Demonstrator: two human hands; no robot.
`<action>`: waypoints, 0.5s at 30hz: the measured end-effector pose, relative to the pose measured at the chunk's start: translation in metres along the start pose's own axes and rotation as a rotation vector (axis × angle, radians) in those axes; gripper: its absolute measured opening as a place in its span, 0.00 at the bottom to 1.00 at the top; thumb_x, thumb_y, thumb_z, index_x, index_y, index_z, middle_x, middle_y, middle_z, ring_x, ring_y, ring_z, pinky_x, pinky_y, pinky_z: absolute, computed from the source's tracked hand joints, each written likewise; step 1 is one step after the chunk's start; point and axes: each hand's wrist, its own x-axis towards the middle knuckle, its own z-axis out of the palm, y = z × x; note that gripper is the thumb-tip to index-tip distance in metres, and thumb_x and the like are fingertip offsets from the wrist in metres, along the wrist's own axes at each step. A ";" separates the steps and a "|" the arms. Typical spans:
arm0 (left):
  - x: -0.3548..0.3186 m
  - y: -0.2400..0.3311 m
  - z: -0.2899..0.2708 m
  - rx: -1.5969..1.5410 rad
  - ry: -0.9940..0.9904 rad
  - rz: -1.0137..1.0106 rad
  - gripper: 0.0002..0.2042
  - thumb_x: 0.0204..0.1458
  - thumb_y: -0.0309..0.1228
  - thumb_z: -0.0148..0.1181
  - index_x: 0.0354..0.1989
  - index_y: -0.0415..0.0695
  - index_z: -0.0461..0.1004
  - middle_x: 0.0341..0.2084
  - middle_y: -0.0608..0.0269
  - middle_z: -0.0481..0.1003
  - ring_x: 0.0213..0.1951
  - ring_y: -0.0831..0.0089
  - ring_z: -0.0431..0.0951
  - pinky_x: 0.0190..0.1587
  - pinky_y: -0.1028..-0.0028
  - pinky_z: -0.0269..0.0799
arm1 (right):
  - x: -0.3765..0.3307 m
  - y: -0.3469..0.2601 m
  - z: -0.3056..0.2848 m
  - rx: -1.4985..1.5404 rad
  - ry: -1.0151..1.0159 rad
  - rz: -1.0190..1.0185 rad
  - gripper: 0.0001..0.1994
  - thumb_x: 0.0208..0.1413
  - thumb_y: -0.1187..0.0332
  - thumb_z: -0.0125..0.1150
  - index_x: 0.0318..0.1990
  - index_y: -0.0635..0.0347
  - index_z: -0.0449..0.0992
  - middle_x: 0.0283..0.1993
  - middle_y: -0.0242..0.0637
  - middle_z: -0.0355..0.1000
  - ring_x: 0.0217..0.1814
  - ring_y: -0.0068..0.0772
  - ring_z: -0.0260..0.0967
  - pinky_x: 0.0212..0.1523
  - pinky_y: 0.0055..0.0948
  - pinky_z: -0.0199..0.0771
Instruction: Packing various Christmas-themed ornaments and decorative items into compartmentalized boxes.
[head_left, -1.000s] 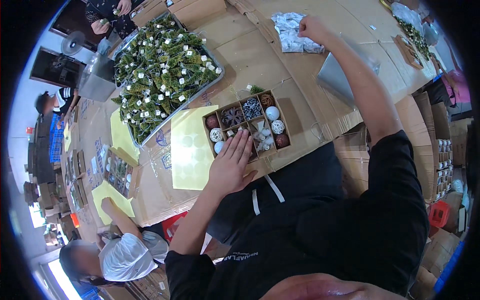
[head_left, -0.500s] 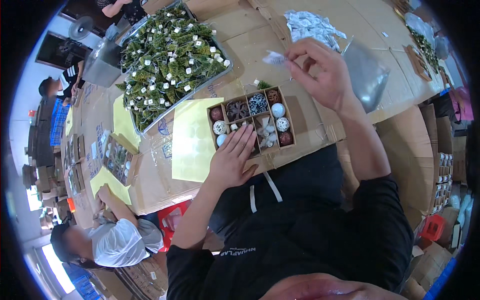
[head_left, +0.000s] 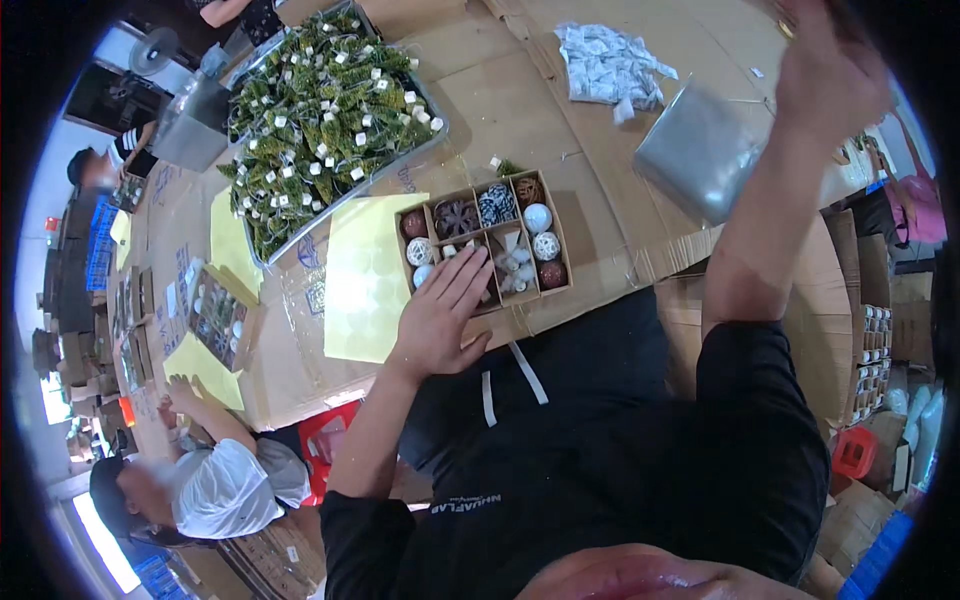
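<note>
My left hand (head_left: 438, 310) lies flat over the near-left part of a divided cardboard box (head_left: 520, 307), fingers stretched out and covering what sits beneath. Ornaments fill the compartments: white and light blue balls (head_left: 538, 217), dark red glitter balls (head_left: 552, 274), a brown flower-like piece (head_left: 456, 217), a black-and-white ball (head_left: 496, 204), a brown woven ball (head_left: 528, 190) and whitish pieces (head_left: 514, 267). My right hand (head_left: 835, 80) is stretched far to the upper right, its fingers dark and partly cut off by the picture's edge. Whether it holds anything is not visible.
A large tray (head_left: 345, 205) heaped with green mini trees stands at the far left. Yellow sheets (head_left: 370, 290) lie beside the box. White sachets (head_left: 610, 70) and a clear plastic bag (head_left: 695, 150) are farther right. A co-worker (head_left: 225, 490) sits at left by another divided box (head_left: 215, 320).
My right hand has swung up and right, away from above the box; the small white packet it held is no longer seen in it. My left hand stays on the box.
</note>
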 end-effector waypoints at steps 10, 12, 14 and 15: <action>-0.005 -0.014 0.022 0.094 0.246 -0.070 0.34 0.46 0.36 0.64 0.65 0.40 0.64 0.66 0.54 0.63 0.67 0.58 0.64 0.68 0.62 0.59 | -0.209 -0.099 -0.015 0.386 -0.988 0.802 0.07 0.53 0.73 0.66 0.34 0.64 0.74 0.25 0.35 0.75 0.26 0.19 0.72 0.28 0.23 0.72; -0.002 -0.016 0.027 0.109 0.261 -0.078 0.36 0.44 0.36 0.66 0.65 0.40 0.64 0.65 0.55 0.64 0.66 0.58 0.64 0.68 0.62 0.60 | -0.240 -0.111 -0.018 0.360 -1.027 0.837 0.08 0.50 0.73 0.67 0.33 0.63 0.73 0.23 0.37 0.74 0.25 0.22 0.72 0.27 0.25 0.72; -0.002 -0.013 0.029 0.078 0.281 -0.080 0.37 0.41 0.35 0.67 0.64 0.40 0.65 0.65 0.54 0.65 0.66 0.58 0.65 0.68 0.62 0.61 | -0.255 -0.121 -0.021 0.351 -1.036 0.837 0.09 0.49 0.71 0.68 0.32 0.62 0.72 0.22 0.41 0.74 0.24 0.30 0.75 0.26 0.30 0.73; -0.001 -0.014 0.030 0.080 0.308 -0.062 0.38 0.38 0.34 0.68 0.63 0.40 0.66 0.64 0.54 0.66 0.65 0.58 0.66 0.67 0.62 0.62 | -0.257 -0.126 -0.020 0.267 -1.106 0.808 0.09 0.50 0.69 0.67 0.31 0.61 0.72 0.23 0.42 0.74 0.25 0.36 0.75 0.26 0.33 0.74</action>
